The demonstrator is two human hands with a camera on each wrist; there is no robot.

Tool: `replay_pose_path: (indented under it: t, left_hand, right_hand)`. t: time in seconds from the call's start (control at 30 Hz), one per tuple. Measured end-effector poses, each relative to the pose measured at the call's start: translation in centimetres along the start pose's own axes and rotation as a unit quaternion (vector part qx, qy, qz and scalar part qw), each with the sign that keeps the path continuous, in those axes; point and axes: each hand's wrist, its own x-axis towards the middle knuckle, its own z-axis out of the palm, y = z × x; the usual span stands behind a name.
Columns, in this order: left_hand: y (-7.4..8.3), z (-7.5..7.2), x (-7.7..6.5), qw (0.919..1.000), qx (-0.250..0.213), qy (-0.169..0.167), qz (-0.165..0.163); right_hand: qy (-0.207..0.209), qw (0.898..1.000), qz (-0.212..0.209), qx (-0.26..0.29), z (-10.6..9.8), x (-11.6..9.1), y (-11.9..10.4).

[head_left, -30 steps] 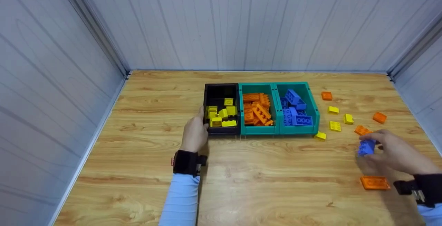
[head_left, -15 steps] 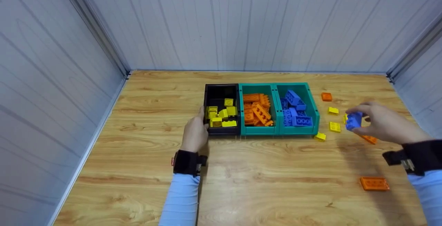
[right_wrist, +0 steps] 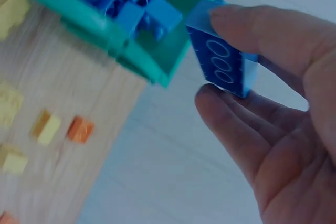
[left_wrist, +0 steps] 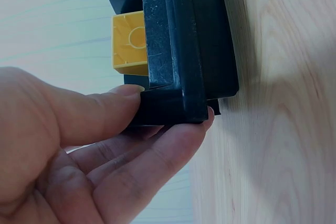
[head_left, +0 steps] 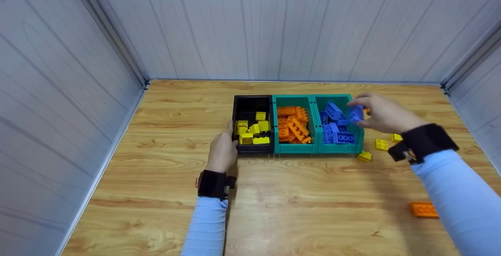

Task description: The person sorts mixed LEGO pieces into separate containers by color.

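Note:
My right hand [head_left: 381, 113] pinches a blue toy brick [right_wrist: 220, 51] between thumb and fingers, held over the right rim of the right-hand green bin [head_left: 340, 149]. Several blue bricks [head_left: 332, 111] lie inside that bin. With thumb and fingers, my left hand [head_left: 222, 152] grips the side wall of the black bin [left_wrist: 184, 51] at the left end of the row. Yellow bricks [head_left: 254, 130] sit in the black bin; one yellow brick [left_wrist: 128, 40] shows beside its wall in the left wrist view. Orange bricks [head_left: 295, 127] fill the front of the middle green bin [head_left: 293, 148].
On the wooden table [head_left: 293, 209], a yellow brick [head_left: 364, 156] lies by the right bin's front corner, and another yellow brick [head_left: 381, 145] is farther right. A long orange brick [head_left: 424, 210] lies near the right forearm, partly hidden. Panelled walls [head_left: 262, 29] enclose the table's back and sides.
My right hand has carried the blue brick leftward and away from me, from the table's right side to the right-hand green bin. My left hand keeps its grip on the black bin.

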Motion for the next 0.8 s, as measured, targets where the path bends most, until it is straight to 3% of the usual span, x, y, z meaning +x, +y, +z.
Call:
replay_pose_path:
  t: [0.17, 0.4, 0.63, 0.8]
  left_hand:
    - [-0.1, -0.1, 0.0, 1.0000, 0.005, 0.002, 0.002]
    - [-0.1, 0.0, 0.0, 1.0000, 0.000, 0.007, 0.003]
    - [0.2, 0.3, -0.3, 1.0000, 0.001, 0.004, 0.000]
    - [0.2, 0.5, -0.3, 1.0000, -0.005, 0.001, -0.001]
  right_hand:
    - [-0.014, 1.000, -0.006, 0.007, 1.6, 3.1, -1.2]
    - [-0.005, 0.999, -0.029, -0.023, 3.7, 6.2, -1.5]
    - [-0.018, 0.999, -0.026, -0.017, 4.8, 6.8, -0.7]
    - [-0.010, 1.000, -0.018, 0.000, 4.6, 5.9, -0.4]
